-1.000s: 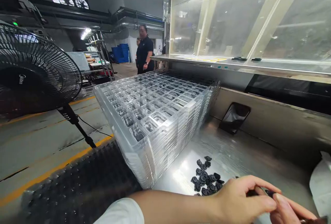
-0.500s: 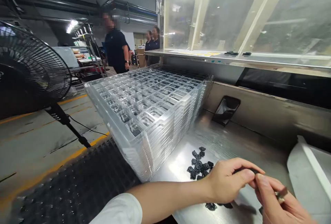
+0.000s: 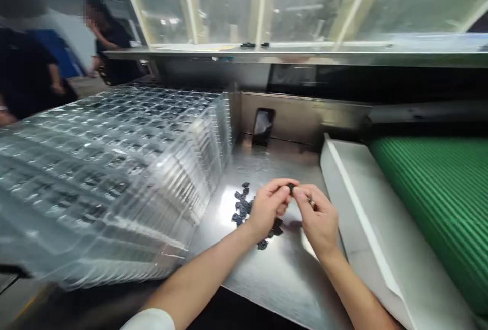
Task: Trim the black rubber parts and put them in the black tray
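Both hands meet over the metal worktop (image 3: 290,284), pinching one small black part (image 3: 291,187) between them. My left hand (image 3: 269,205) holds it from the left with thumb and fingertips. My right hand (image 3: 317,215) grips its other side, and a small metallic bit shows between those fingers, too little to name. Fingers cover most of the black part. Under and left of my left hand lies a loose group of small black flanged parts (image 3: 241,209), partly hidden by that hand. More of these black parts (image 3: 262,244) lie below the left wrist.
A tall stack of clear plastic compartment trays (image 3: 152,177) stands on the left. To the right are a white bin (image 3: 354,218) and a green ribbed conveyor belt (image 3: 438,192). A phone (image 3: 264,125) leans at the back under a metal shelf (image 3: 305,59). People (image 3: 110,35) stand far left.
The view has swung right, bringing the green belt into sight and taking the fan out. Both hands still pinch the small part together.
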Demonstrator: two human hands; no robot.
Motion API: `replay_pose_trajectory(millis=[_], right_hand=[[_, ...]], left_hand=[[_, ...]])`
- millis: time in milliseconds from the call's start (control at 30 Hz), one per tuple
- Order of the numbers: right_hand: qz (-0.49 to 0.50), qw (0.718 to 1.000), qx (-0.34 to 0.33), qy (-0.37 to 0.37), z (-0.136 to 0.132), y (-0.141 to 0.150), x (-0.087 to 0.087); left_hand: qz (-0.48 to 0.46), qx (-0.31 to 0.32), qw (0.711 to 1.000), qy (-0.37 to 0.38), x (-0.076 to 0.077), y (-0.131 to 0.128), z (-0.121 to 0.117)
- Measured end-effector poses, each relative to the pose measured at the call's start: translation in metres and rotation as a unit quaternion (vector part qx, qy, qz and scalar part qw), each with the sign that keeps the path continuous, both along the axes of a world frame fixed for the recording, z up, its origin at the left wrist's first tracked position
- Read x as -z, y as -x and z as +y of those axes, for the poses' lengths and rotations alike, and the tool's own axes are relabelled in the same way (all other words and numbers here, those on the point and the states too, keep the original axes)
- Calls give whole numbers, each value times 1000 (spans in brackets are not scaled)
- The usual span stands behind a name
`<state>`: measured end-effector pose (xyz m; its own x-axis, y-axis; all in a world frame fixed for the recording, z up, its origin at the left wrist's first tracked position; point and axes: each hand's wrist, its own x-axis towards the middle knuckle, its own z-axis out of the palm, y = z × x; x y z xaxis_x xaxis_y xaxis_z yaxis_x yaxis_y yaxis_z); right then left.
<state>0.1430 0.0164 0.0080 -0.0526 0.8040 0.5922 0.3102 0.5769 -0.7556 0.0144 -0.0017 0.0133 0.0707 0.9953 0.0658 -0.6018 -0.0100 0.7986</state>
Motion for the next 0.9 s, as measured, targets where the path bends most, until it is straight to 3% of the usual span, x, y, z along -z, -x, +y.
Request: replay_pose_trajectory(millis=[200, 433, 900], right_hand=[[-76, 994, -19, -74, -3, -4, 4], [-176, 977, 37, -113, -7, -1, 6], [-172, 976, 50, -124, -8, -2, 5]], left_hand=[[-48, 0, 999, 3, -1, 4, 0], [-56, 12, 998, 15, -2, 4, -4], [-90, 36, 995, 33, -3, 4, -5]])
